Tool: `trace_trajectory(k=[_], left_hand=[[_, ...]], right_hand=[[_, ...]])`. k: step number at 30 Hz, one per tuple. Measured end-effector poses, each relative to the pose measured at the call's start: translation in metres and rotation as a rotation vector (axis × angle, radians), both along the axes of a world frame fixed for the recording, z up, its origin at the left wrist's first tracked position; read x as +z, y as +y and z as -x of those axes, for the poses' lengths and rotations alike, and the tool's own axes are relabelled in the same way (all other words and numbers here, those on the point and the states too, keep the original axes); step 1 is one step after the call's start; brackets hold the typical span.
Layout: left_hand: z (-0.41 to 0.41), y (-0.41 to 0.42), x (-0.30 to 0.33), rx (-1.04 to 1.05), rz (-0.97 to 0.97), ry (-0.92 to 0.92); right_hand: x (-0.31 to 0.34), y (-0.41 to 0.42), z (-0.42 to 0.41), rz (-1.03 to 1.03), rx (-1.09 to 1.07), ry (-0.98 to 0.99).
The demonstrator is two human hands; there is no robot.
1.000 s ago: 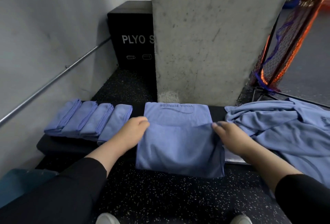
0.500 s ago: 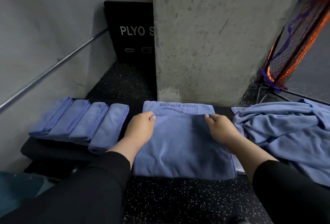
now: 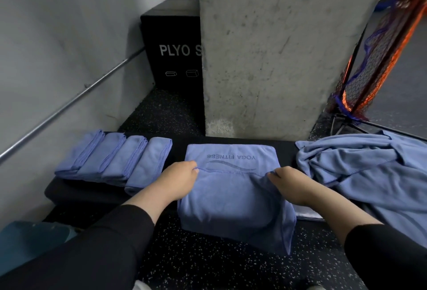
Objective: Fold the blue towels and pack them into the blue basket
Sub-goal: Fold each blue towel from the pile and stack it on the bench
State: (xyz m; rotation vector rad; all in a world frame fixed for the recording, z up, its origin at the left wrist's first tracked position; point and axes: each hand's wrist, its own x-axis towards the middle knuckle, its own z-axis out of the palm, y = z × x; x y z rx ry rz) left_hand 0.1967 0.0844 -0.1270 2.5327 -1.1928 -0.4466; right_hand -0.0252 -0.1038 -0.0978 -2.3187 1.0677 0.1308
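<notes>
Both hands pinch towel edge.
L hand (image 3: 176,181) & R hand (image 3: 292,184) grip towel (image 3: 233,199); 4 folded towels (image 3: 115,159), 1 heap (image 3: 369,174).

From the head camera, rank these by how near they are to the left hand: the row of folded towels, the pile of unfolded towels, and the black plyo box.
Measured from the left hand:
1. Row of folded towels: just to its left on the black bench.
2. Pile of unfolded towels: to the right, past the right hand.
3. Black plyo box: behind, against the wall, beside the concrete pillar.
</notes>
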Motion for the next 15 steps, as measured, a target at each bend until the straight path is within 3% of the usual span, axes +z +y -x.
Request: trace_trajectory(k=[4,9,12,15], left_hand=[[0.005,0.01,0.011,0.04,0.158,0.124],[0.004,0.004,0.038,0.302,0.531,0.373],[0.0,-0.006,0.045,0.377,0.603,0.288],[-0.014,-0.016,0.032,0.362,0.55,0.165]], right_hand=[[0.0,0.001,0.015,0.018,-0.015,-0.126],[0.017,-0.01,0.012,-0.128,-0.304,-0.503],[0.022,-0.021,-0.001,-0.086,-0.351,-0.585],[0.012,-0.033,-0.015,0.02,-0.31,-0.528]])
